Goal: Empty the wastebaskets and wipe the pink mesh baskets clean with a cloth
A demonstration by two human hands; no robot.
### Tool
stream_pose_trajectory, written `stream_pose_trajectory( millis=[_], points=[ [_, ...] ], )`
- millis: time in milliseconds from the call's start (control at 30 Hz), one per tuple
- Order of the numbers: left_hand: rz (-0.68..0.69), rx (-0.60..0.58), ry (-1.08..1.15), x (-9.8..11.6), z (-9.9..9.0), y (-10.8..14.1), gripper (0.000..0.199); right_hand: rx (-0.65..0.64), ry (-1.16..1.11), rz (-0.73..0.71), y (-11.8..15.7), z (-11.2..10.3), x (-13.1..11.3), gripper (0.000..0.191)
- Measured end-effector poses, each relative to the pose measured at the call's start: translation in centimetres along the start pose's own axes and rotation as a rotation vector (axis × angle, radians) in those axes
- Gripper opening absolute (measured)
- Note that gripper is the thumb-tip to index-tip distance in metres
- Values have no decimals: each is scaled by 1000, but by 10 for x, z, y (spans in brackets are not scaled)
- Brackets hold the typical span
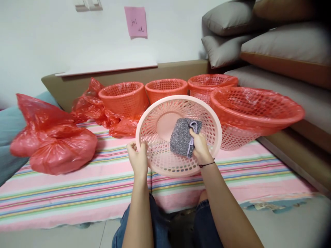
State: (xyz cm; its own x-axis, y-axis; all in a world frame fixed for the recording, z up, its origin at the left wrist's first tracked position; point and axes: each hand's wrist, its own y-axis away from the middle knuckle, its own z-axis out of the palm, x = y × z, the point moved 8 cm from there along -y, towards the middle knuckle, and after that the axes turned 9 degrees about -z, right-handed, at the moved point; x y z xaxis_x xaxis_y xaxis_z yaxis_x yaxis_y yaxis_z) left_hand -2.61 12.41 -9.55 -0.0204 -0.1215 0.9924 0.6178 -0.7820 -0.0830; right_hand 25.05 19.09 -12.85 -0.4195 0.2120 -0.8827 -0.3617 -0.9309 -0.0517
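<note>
A pale pink perforated basket (167,125) is tilted with its mouth toward me above the striped cloth. My left hand (139,156) grips its left rim, the thumb over the edge. In my right hand (200,146) is a folded grey cloth (181,137) with a lilac edge, pinched at its right side and held in front of the basket's opening. Whether the cloth touches the basket's inner wall I cannot tell.
Several baskets with red plastic liners stand behind, among them a wide one (232,117) at right. Filled red bags (62,148) lie at left on the striped cloth (103,193). Grey cushions (289,44) are stacked at right.
</note>
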Motion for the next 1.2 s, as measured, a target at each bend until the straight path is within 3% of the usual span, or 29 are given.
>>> stream_pose_trajectory(
  millis=[100, 167, 367, 533, 733, 833, 967, 1100, 1200],
  points=[
    [50, 123, -116, 8, -10, 5, 30, -35, 75, -97, -2, -2, -5, 43],
    [52, 142, -194, 11, -12, 7, 32, -52, 124, -154, -2, -2, -8, 44],
    [-73, -70, -151, -3, -3, -2, 35, -84, 212, -228, -7, -5, -12, 40],
    [-129, -76, -35, -3, -1, -4, 57, -28, 131, -163, -7, -10, -12, 43],
    [137, -192, -54, 20, 20, 9, 21, -79, 137, -105, -5, 2, -2, 42],
    [229, -169, -145, 27, 26, 17, 16, -120, 248, -175, -7, 11, 0, 42],
    [183, -150, -272, 24, 33, 22, 19, -126, 489, -412, -12, 13, -10, 42],
    [140, -74, -293, 21, 30, 20, 27, -116, 709, -467, -20, 5, -7, 34],
    [81, -112, -184, 17, 32, 18, 31, -135, 825, -466, -27, 1, 3, 37]
  ],
)
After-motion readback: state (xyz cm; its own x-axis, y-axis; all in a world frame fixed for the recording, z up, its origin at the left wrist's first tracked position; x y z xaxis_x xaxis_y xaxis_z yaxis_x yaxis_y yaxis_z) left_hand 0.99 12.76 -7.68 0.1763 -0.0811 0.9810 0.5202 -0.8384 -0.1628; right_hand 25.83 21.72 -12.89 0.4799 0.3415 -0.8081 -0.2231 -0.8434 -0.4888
